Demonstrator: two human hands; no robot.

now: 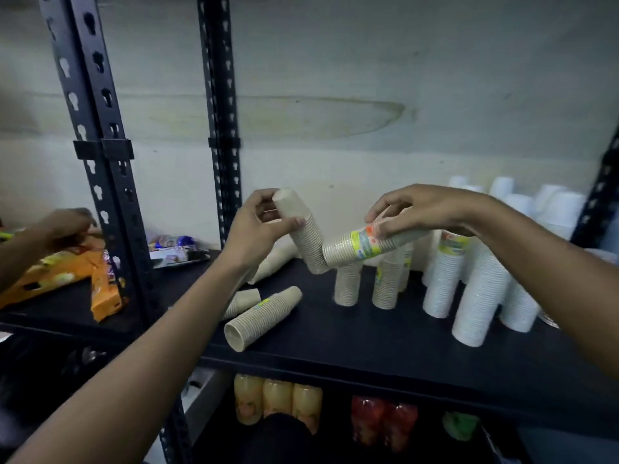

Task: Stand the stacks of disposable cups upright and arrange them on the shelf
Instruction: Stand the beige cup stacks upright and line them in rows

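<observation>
My left hand [258,226] grips the top of a beige cup stack [306,241], held tilted above the black shelf [351,333]. My right hand [422,209] pinches a second beige stack with a yellow label [365,247], lying almost level in the air. The open ends of the two stacks meet near the middle. Two beige stacks [350,286] stand upright below them. A labelled beige stack [264,316] lies on its side near the shelf's front, with a shorter one [243,301] beside it. Another lies behind my left wrist [274,262].
Several white cup stacks [475,296] stand upright at the right of the shelf. Black slotted posts [110,182] divide the bays. Another person's hand [63,226] handles orange packets [67,279] in the left bay. Bottles [278,400] fill the shelf below.
</observation>
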